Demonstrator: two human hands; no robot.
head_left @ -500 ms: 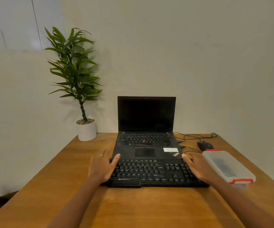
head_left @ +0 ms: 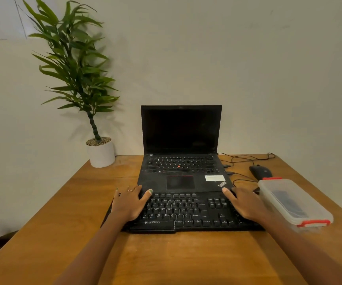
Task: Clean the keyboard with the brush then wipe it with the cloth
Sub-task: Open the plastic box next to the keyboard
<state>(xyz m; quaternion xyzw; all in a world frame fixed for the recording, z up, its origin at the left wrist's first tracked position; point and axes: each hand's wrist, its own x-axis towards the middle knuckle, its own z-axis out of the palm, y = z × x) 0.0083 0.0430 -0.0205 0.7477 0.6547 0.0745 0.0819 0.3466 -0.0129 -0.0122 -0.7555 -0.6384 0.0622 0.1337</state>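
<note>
A flat black Zebronics keyboard (head_left: 186,212) with matte square keys lies on the smooth wooden table (head_left: 166,260), touching the front edge of an open black ThinkPad laptop (head_left: 181,161). The left hand (head_left: 129,204) rests on the keyboard's left end with fingers spread, a thin ring on one finger. The right hand (head_left: 246,204) lies on the right end, also spread, gripping nothing. Just beside it stands a clear rectangular plastic box (head_left: 293,202) with red clips; something dark is inside. A rounded black mouse (head_left: 260,171) lies behind the box, and a leafy plant in a white cylindrical pot (head_left: 101,154) stands at the far left corner.
</note>
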